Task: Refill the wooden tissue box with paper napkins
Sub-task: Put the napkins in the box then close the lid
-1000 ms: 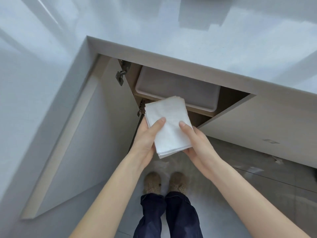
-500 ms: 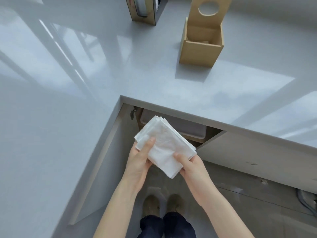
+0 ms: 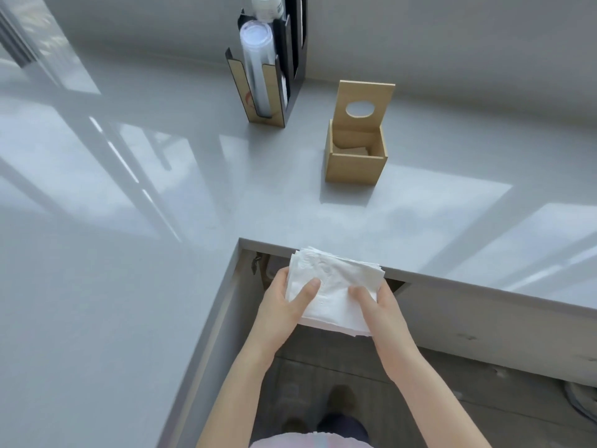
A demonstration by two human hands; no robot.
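Observation:
A stack of white paper napkins (image 3: 336, 279) is held flat between both hands just in front of the counter's edge. My left hand (image 3: 284, 302) grips its left side with the thumb on top; my right hand (image 3: 378, 305) grips its right side the same way. The wooden tissue box (image 3: 355, 163) stands on the counter beyond the napkins. Its lid (image 3: 365, 95), which has an oval hole, is tipped up and open. Inside, the box looks nearly bare, with only its wooden floor plate showing.
A black and wood cup dispenser (image 3: 265, 79) with stacked clear cups stands at the back, left of the box. The glossy grey L-shaped counter (image 3: 161, 195) wraps around me. An open cupboard door (image 3: 226, 318) hangs below the counter corner. My feet show on the floor.
The view has tilted up from the cupboard to the counter. Both hands have lifted the napkin stack up to the counter edge and turned it flatter. The tissue box and dispenser have come into sight.

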